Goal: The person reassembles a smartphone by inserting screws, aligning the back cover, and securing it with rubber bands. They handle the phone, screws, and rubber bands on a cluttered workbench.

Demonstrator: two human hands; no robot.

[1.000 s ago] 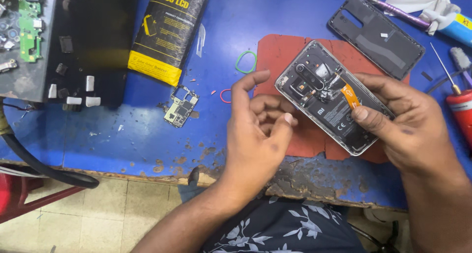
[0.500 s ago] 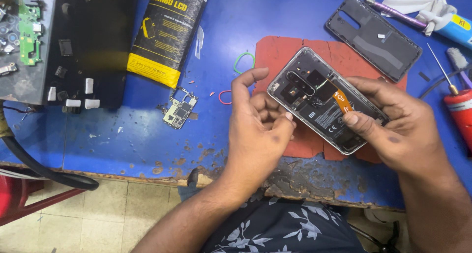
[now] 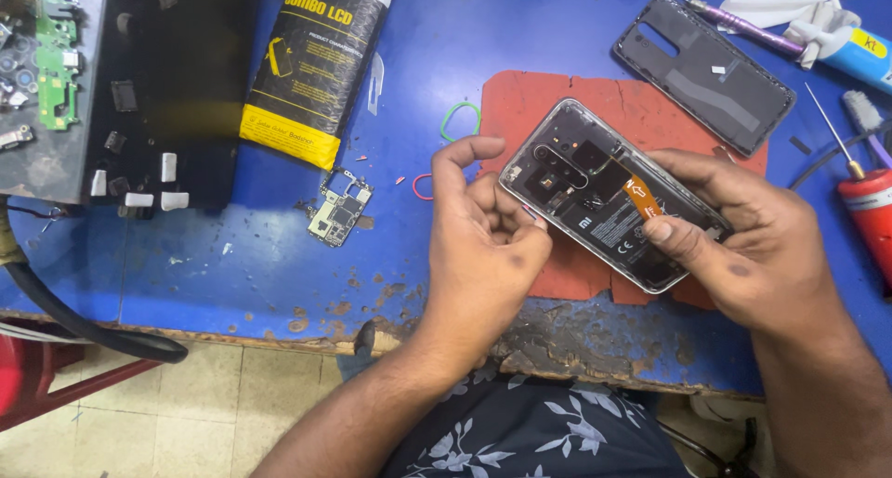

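Observation:
An opened phone (image 3: 595, 185) with its back cover off shows a black battery and an orange flex strip (image 3: 641, 197). It is tilted over a red mat (image 3: 557, 106) on the blue bench. My left hand (image 3: 483, 246) touches the phone's lower left corner with its fingers curled. My right hand (image 3: 743, 246) grips the phone's right end, thumb pressed by the orange strip.
The phone's dark back cover (image 3: 706, 69) lies at the upper right. A small circuit board (image 3: 339, 207) sits left of my left hand. A black and yellow packet (image 3: 316, 69), a black tray (image 3: 167, 88), a green rubber band (image 3: 458, 120), a red tool (image 3: 869, 222) and a glue tube (image 3: 859, 51) lie around. The worn bench edge (image 3: 576, 343) runs below my hands.
The phone has shifted slightly left and down with both hands. My right thumb has slid along the orange strip.

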